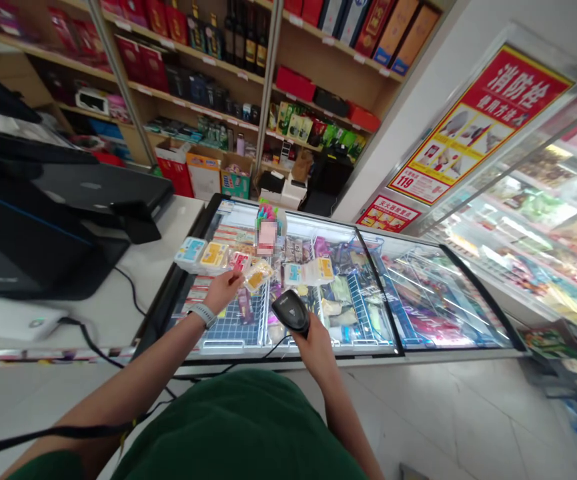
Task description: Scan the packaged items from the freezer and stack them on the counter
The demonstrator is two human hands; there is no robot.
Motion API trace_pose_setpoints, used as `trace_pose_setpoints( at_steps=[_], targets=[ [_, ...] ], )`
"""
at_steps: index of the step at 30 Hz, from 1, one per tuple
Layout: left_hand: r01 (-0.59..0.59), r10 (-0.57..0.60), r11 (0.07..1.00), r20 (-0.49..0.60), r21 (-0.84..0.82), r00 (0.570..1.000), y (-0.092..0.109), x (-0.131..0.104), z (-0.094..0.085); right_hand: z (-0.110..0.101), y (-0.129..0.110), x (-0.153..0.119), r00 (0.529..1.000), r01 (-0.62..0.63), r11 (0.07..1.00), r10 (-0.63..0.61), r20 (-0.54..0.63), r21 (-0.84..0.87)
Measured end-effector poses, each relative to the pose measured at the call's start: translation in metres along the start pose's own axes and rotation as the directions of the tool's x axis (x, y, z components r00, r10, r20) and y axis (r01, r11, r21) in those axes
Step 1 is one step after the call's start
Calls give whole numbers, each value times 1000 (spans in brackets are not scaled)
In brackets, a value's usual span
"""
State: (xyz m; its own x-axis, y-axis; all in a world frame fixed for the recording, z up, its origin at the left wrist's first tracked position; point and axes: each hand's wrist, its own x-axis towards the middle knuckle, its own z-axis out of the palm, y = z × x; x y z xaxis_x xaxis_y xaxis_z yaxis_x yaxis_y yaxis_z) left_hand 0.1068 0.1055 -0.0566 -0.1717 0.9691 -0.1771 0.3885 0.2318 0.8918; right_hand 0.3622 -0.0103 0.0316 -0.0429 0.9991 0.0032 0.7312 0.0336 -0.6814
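Observation:
My right hand (313, 343) is closed round a black handheld barcode scanner (291, 311), its head angled up and to the left over the glass-topped freezer (313, 348). To the left, my left hand (224, 292) has its fingers pinched at the near corner of a clear pack with a yellow label (258, 275), which is tilted. Beside that hand lie a red-labelled pack (239, 263), another yellow-labelled pack (214, 255) and a blue-labelled pack (189, 251) in a row. Further right on the glass lie more packs with blue and yellow labels (309, 273).
A checkout counter (103, 317) with a dark terminal (28, 233) and cables stands at the left. Bagged goods show through the freezer glass. Shelves with boxes and bottles (245, 40) line the back. A bright display case (533, 220) is at the right.

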Motion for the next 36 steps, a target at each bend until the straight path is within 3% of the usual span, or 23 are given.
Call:
trace_pose_setpoints(
  at_steps=[8, 24, 31, 36],
  targets=[
    [-107, 109, 993, -29, 58, 994, -16, -4, -14, 3, -7, 4, 998, 58, 998, -58, 25, 4],
    [-127, 135, 985, -59, 117, 989, -12, -5, -12, 1, -2, 3, 999, 50, 999, -50, 22, -4],
    [-130, 131, 991, -66, 22, 989, -11, -8, -12, 1, -1, 1, 999, 45, 999, -45, 19, -9],
    [-58, 52, 991, -51, -125, 997, -16, -9, -12, 2, -2, 0, 999, 42, 999, -42, 23, 7]
  ],
)
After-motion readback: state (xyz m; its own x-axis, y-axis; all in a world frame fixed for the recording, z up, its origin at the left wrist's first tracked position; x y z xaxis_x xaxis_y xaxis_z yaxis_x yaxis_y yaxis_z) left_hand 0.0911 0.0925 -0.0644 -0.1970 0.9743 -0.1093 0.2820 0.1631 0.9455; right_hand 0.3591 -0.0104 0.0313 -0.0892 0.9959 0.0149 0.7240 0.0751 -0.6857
